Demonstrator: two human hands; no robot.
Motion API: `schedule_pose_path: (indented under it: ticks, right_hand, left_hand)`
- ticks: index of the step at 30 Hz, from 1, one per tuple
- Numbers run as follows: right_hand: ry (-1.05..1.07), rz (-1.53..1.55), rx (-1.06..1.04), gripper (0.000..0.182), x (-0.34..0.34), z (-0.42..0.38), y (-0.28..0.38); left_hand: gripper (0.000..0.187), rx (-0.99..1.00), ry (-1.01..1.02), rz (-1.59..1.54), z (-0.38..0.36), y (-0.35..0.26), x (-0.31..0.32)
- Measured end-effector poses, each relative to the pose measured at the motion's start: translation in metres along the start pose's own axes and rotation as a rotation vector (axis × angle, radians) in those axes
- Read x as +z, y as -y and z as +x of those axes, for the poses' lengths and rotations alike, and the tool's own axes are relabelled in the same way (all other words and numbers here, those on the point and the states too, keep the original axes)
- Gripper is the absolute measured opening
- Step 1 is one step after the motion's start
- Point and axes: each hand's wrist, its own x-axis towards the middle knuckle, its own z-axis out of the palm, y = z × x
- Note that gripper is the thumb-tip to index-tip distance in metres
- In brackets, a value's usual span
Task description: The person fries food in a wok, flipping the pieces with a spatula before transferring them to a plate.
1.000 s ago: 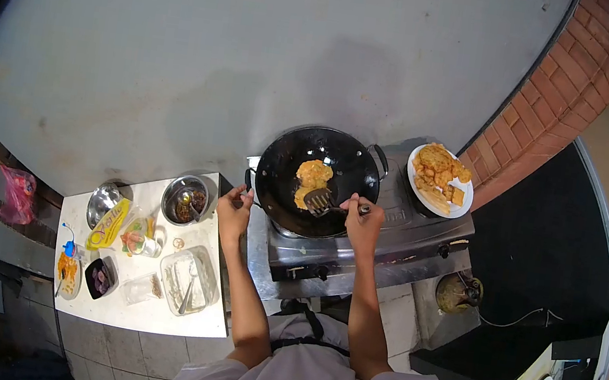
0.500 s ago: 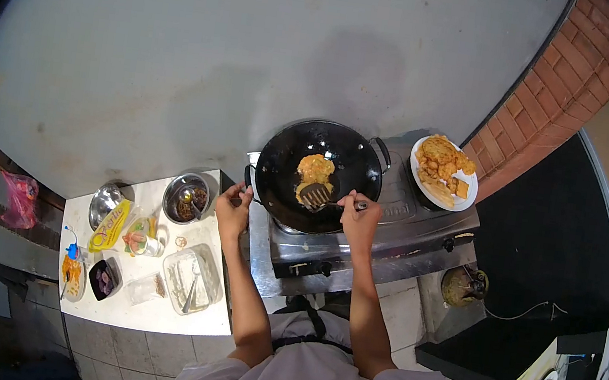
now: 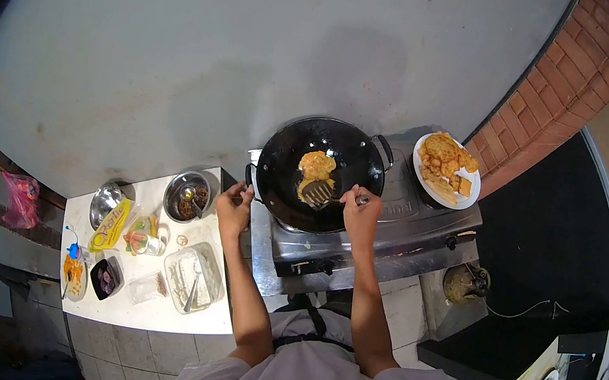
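Observation:
A black wok (image 3: 288, 142) sits on the gas stove (image 3: 390, 240). Inside it lies a yellow-orange piece of frying food (image 3: 317, 165), apparently egg or batter. My right hand (image 3: 362, 211) grips the handle of a slotted spatula (image 3: 317, 194), whose head rests over the food's lower part and hides some of it. At the wok's left side, my left hand (image 3: 232, 210) is closed with its fingertips at the lower end of the left loop handle (image 3: 249, 174); the exact contact is partly hidden.
A white plate of fried food (image 3: 438, 165) stands right of the wok. On the white table (image 3: 202, 324) at left are a steel bowl with a spoon (image 3: 186, 197), a plastic tub of white batter or flour (image 3: 193, 279), a yellow packet (image 3: 111, 226) and a black bowl (image 3: 106, 279). A gas cylinder (image 3: 465, 284) stands below right.
The view has shifted very slightly. My right hand and the spatula stay almost in the same place on the food; my left hand remains at the wok's handle.

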Motion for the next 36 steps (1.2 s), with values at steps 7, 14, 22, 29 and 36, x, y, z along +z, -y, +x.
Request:
schedule_pose_path:
  ticks: [7, 14, 22, 29, 36]
  right_hand:
    - [0.0, -0.008, 0.033, 0.027, 0.0, 0.001, 0.001]
    - [-0.018, 0.037, 0.008, 0.027, 0.002, 0.002, -0.003]
    - [-0.025, 0.031, 0.027, 0.027, 0.002, -0.001, -0.001]
    - [-0.032, 0.044, 0.036, 0.026, 0.001, -0.003, -0.002]
    - [-0.041, 0.054, 0.009, 0.027, 0.002, 0.0, -0.005]
  left_hand:
    - [0.043, -0.076, 0.065, 0.056, 0.0, -0.012, -0.006]
    - [0.042, -0.084, 0.082, 0.053, 0.002, -0.006, -0.005]
    - [0.045, -0.037, 0.11, -0.001, 0.007, 0.01, -0.003]
    - [0.039, -0.033, 0.076, -0.036, 0.002, 0.0, -0.002]
    - [0.04, -0.004, 0.034, 0.049, 0.003, -0.005, 0.001]
